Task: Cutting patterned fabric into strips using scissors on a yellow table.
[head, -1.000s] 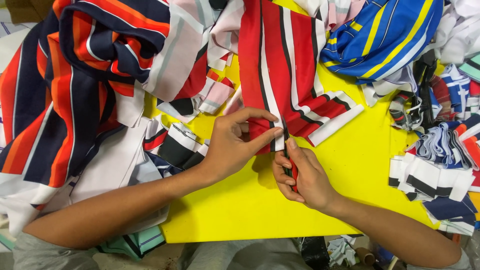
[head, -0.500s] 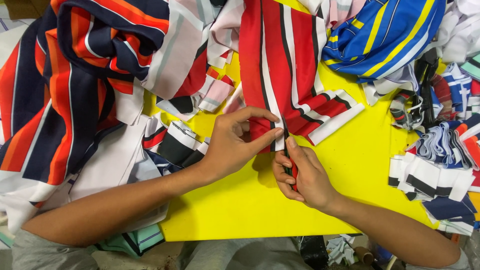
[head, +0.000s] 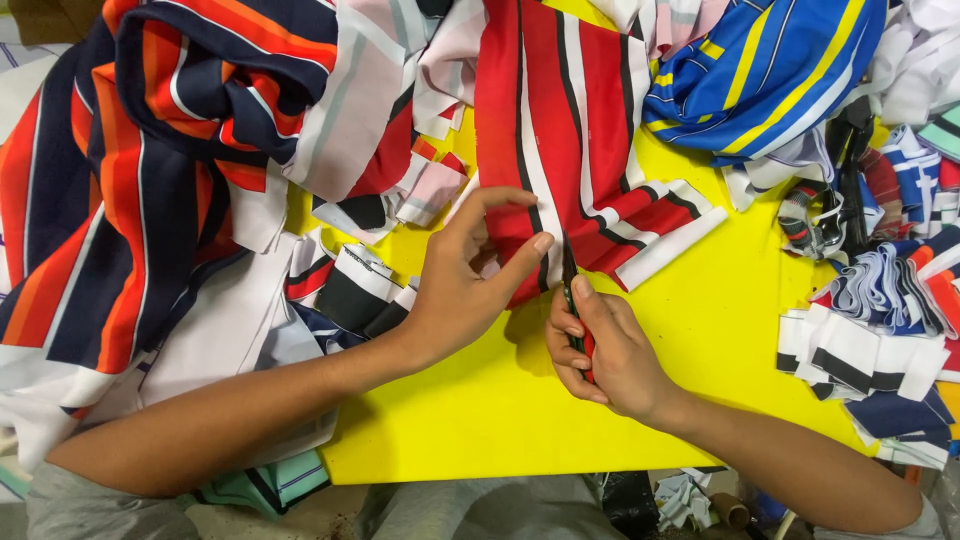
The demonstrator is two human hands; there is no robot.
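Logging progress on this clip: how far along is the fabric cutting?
Done: cut striped strips lie piled at the right edge of the yellow board. In hand: the left hand pinches the red striped fabric taut while the right hand works a small cutting tool along its edge. Left: big uncut pieces, an orange and navy one and a blue and yellow one.

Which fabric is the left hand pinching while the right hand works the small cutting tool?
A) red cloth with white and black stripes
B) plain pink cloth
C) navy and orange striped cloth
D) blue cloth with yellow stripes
A: the left hand pinches the lower edge of the red cloth with white and black stripes on the yellow board, right beside the small cutting tool in the right hand.
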